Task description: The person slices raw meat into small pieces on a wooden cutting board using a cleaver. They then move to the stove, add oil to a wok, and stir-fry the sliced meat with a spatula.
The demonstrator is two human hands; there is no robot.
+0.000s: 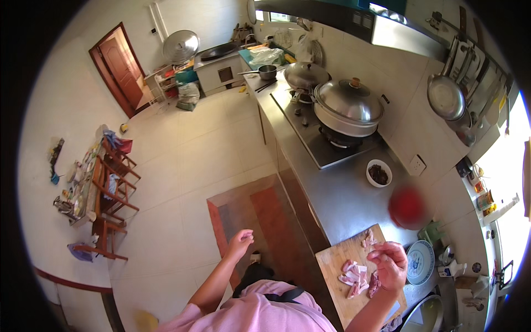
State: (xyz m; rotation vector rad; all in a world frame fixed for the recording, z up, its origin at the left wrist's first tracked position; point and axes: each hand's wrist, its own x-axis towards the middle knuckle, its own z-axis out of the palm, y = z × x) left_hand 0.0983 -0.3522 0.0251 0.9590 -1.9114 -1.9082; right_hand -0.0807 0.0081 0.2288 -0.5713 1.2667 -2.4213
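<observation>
My right hand (389, 265) is raised above a wooden cutting board (332, 265), its fingers bent and spread a little, with nothing visible in them. Cut pieces of raw, fatty meat (354, 277) lie on the board to the left of that hand. A smaller bit of meat (368, 238) is near the board's far edge, and a darker red piece (374, 284) shows beside my wrist. A pale flat object (392, 310), too covered by my forearm to identify, rests at the near right. My left hand (240, 242) hangs over the floor mat, away from the counter, fingers curled and palm hidden.
Beyond the board are a blurred red object (408, 207) and a white bowl of dark food (378, 173). A large lidded steamer pot (348, 108) stands on the gas stove (309, 143). Right of the board are a patterned plate (420, 262) and a metal basin (423, 313).
</observation>
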